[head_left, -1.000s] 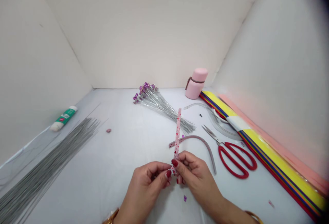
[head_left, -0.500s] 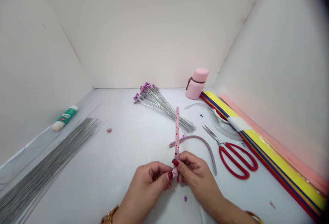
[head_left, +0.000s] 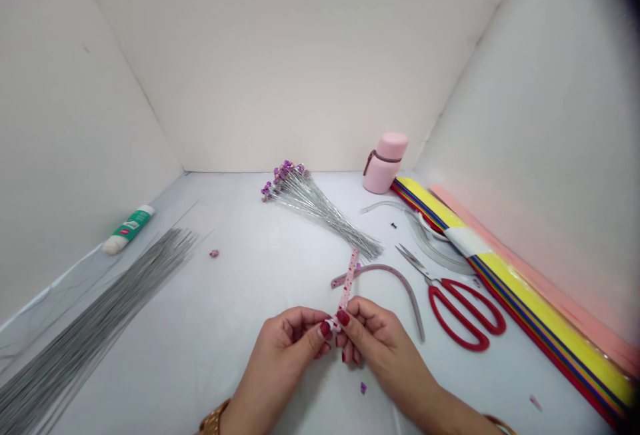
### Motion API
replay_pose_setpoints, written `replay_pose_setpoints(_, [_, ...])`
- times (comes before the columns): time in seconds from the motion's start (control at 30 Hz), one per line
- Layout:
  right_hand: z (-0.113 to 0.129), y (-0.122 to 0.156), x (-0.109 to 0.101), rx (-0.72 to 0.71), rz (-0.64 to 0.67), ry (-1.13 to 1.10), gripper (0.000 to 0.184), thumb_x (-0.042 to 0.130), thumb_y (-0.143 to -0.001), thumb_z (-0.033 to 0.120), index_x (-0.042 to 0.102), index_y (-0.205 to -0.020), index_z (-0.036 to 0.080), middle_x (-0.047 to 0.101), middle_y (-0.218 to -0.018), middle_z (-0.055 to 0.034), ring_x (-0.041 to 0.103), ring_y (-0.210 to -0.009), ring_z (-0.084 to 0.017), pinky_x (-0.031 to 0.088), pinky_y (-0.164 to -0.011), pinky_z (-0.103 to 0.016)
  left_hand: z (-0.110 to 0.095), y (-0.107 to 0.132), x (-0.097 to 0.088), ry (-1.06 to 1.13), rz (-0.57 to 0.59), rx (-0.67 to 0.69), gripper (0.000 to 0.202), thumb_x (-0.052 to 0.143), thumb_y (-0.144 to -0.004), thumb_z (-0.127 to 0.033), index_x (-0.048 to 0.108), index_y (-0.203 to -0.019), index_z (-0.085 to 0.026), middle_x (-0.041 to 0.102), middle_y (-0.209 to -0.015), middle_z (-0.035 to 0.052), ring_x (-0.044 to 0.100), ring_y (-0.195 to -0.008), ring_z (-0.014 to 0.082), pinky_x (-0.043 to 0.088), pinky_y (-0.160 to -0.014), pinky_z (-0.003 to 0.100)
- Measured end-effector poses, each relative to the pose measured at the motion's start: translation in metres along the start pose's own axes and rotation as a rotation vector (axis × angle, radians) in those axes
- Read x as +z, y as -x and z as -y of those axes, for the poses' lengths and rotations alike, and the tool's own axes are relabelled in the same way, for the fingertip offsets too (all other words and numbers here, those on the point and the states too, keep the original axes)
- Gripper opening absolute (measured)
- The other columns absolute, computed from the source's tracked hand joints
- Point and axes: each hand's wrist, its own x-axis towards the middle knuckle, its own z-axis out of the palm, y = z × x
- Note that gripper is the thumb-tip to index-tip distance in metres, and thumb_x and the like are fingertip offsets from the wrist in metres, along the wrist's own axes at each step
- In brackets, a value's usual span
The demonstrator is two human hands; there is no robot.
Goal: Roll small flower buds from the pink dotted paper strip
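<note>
Between both hands is a narrow pink paper strip (head_left: 349, 285) dotted with red hearts, its lower end bunched or folded at the fingertips. My left hand (head_left: 295, 345) pinches that folded end with thumb and forefinger. Close against it, my right hand (head_left: 373, 338) pinches the strip just where it leaves the fold. The free end points up and slightly right, over a curved greyish-pink strip (head_left: 395, 270) on the table. Red-handled scissors (head_left: 467, 312) lie open to the right of my right hand. The exact shape of the fold is partly hidden by the fingers.
Grey wires (head_left: 105, 318) and a glue stick (head_left: 129, 230) lie at left. Silver stems with purple tips (head_left: 325, 208) rest at the back, near a pink bottle (head_left: 385, 163). Coloured paper strips (head_left: 525, 298) run along the right. A tiny pink piece (head_left: 214, 253) lies left of centre.
The strip's free end has tipped from nearly upright toward the right and shows shorter. Both hands keep their pinch, with the fold shifted slightly left and up.
</note>
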Motion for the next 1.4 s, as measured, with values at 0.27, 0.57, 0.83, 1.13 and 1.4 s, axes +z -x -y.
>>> replay_pose_setpoints(0.27, [0.003, 0.001, -0.001, 0.006, 0.020, 0.023, 0.030, 0.048, -0.081, 0.042, 0.051, -0.066, 0.016, 0.053, -0.056, 0.0021, 0.045, -0.044, -0.007, 0.036, -0.044, -0.019, -0.004, 0.004, 0.000, -0.203, -0.034, 0.139, 0.018, 0.055, -0.077, -0.028, 0.068, -0.073, -0.017, 0.069, -0.066, 0.0018, 0.060, -0.066, 0.0156, 0.046, -0.062, 0.022])
replay_pose_setpoints(0.57, [-0.005, 0.000, -0.005, -0.019, 0.052, 0.082, 0.028, 0.048, -0.082, 0.038, 0.052, -0.066, 0.016, 0.051, -0.054, 0.0025, 0.046, -0.046, -0.008, 0.036, -0.047, -0.020, -0.004, 0.006, -0.004, -0.496, -0.070, 0.327, 0.017, 0.053, -0.079, -0.020, 0.069, -0.083, -0.020, 0.071, -0.078, 0.0033, 0.064, -0.070, 0.0163, 0.048, -0.066, 0.022])
replay_pose_setpoints(0.83, [0.001, 0.001, -0.003, -0.055, 0.031, -0.027, 0.020, 0.052, -0.081, 0.034, 0.053, -0.071, 0.016, 0.048, -0.054, 0.0047, 0.044, -0.047, -0.007, 0.036, -0.048, -0.019, -0.005, 0.009, -0.002, -0.540, -0.038, 0.343, 0.020, 0.051, -0.078, -0.015, 0.069, -0.080, -0.020, 0.068, -0.072, 0.0025, 0.062, -0.065, 0.0143, 0.046, -0.062, 0.021])
replay_pose_setpoints(1.13, [-0.001, -0.002, -0.002, 0.008, -0.009, -0.075, 0.023, 0.057, -0.076, 0.037, 0.053, -0.067, 0.016, 0.048, -0.049, 0.0053, 0.041, -0.044, -0.007, 0.032, -0.044, -0.019, -0.002, -0.001, -0.002, 0.001, 0.127, -0.065, 0.010, 0.059, -0.070, -0.017, 0.066, -0.065, -0.013, 0.064, -0.060, 0.0014, 0.054, -0.055, 0.0107, 0.042, -0.056, 0.020])
replay_pose_setpoints(1.4, [0.000, 0.000, -0.002, 0.014, 0.004, -0.104, 0.020, 0.054, -0.079, 0.034, 0.050, -0.070, 0.016, 0.050, -0.051, 0.0053, 0.042, -0.044, -0.006, 0.033, -0.044, -0.018, -0.003, 0.000, 0.002, 0.009, 0.067, -0.039, 0.010, 0.059, -0.069, -0.018, 0.064, -0.063, -0.012, 0.060, -0.054, -0.0012, 0.050, -0.055, 0.0097, 0.038, -0.054, 0.019])
